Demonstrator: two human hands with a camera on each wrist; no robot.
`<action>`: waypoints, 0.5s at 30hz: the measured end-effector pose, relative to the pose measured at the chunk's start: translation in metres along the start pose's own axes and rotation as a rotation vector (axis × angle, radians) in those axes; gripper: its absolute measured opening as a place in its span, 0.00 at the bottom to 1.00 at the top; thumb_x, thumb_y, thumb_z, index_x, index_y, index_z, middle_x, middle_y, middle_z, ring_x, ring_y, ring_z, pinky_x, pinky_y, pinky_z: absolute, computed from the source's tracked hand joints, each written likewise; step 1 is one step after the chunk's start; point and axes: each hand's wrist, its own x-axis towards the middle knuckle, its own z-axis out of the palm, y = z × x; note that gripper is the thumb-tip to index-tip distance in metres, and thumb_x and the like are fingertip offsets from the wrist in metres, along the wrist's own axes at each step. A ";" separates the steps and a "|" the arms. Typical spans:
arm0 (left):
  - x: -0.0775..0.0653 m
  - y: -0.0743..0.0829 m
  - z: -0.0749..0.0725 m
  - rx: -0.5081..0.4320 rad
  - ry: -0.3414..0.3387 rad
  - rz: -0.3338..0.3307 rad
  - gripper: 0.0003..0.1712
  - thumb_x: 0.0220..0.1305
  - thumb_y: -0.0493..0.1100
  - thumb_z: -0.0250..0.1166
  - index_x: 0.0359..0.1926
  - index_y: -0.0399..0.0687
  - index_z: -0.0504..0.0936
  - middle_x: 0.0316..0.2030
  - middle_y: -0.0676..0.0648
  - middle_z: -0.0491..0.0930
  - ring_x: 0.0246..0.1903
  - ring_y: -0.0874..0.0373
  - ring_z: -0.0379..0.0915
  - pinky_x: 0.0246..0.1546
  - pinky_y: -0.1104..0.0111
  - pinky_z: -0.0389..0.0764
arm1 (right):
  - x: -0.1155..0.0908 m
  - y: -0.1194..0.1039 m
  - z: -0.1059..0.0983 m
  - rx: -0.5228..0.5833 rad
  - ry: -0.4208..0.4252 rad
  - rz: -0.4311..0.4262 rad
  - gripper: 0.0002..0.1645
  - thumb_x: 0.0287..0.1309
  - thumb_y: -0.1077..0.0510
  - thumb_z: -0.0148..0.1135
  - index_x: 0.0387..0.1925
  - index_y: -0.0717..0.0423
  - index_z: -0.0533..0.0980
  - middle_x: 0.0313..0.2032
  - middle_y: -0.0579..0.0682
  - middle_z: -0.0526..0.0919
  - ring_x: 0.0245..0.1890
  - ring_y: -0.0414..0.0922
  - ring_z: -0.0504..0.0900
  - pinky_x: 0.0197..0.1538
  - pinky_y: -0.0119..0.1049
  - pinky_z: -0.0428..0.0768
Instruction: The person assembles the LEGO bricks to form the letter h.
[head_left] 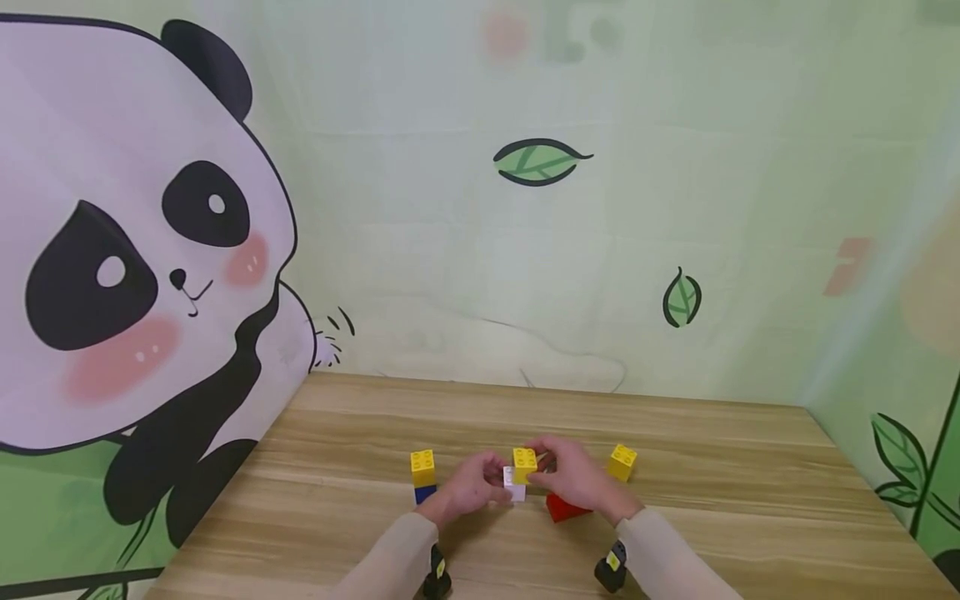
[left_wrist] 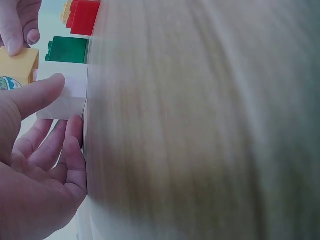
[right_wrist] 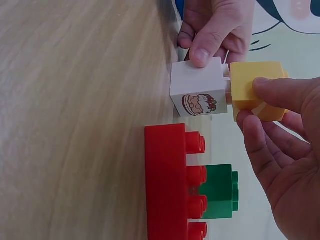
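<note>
A white block with a cake picture on one side stands on the table. My left hand pinches it, the thumb flat on one face in the left wrist view. Just above, my right hand grips a yellow block between thumb and fingers. Studs of the white block show in a narrow gap under the yellow one in the right wrist view. Close to the right hand lie a red brick and a green block; the head view hides the green one.
Left of my left hand, another yellow block sits on a dark blue block. A further yellow block stands beyond the right hand. The wooden table meets a printed cloth wall at its back edge.
</note>
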 end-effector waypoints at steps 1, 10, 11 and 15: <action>0.000 0.000 0.000 0.002 0.001 -0.002 0.19 0.53 0.34 0.71 0.45 0.44 0.75 0.39 0.49 0.78 0.38 0.53 0.72 0.45 0.57 0.76 | 0.001 0.001 0.001 0.003 -0.002 0.000 0.25 0.55 0.59 0.68 0.54 0.56 0.73 0.44 0.46 0.78 0.41 0.44 0.76 0.45 0.39 0.79; -0.001 0.002 -0.001 0.018 0.002 0.004 0.18 0.54 0.34 0.70 0.45 0.44 0.75 0.39 0.49 0.79 0.39 0.53 0.73 0.45 0.57 0.76 | 0.005 0.003 0.003 0.019 -0.003 0.012 0.24 0.55 0.58 0.68 0.54 0.54 0.73 0.43 0.45 0.78 0.40 0.43 0.77 0.46 0.39 0.78; -0.001 0.002 -0.001 0.019 0.004 0.004 0.18 0.54 0.35 0.70 0.45 0.44 0.75 0.39 0.48 0.79 0.39 0.53 0.73 0.45 0.57 0.76 | 0.005 0.003 0.003 0.019 -0.004 0.011 0.24 0.55 0.58 0.68 0.54 0.54 0.74 0.43 0.45 0.78 0.40 0.43 0.77 0.46 0.39 0.78; -0.001 0.002 0.000 0.023 0.009 0.011 0.18 0.53 0.34 0.71 0.45 0.43 0.75 0.38 0.48 0.79 0.39 0.53 0.74 0.45 0.57 0.76 | 0.006 0.003 0.004 0.029 -0.014 -0.001 0.24 0.55 0.57 0.68 0.54 0.54 0.74 0.42 0.45 0.79 0.41 0.43 0.77 0.45 0.40 0.78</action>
